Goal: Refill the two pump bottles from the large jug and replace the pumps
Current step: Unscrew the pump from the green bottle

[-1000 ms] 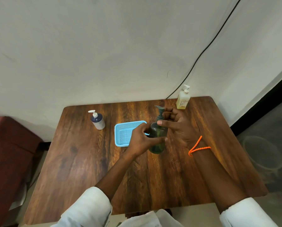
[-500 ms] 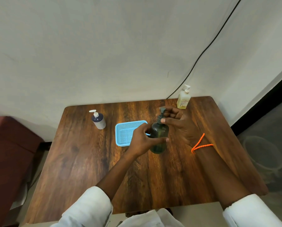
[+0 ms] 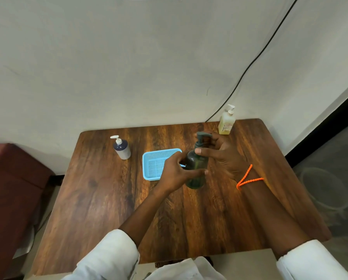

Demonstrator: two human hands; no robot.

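The left hand (image 3: 176,172) wraps round the dark green pump bottle (image 3: 196,168) – it stands mid-table, just beside the blue basket (image 3: 155,164). The right hand (image 3: 219,152) pinches its pump (image 3: 201,139).

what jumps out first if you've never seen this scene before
Both hands meet on the dark green pump bottle at the middle of the wooden table: the left hand grips its body while the right hand holds the pump at its neck. Just behind the left hand lies a light blue basket, and an orange cord circles the right wrist.
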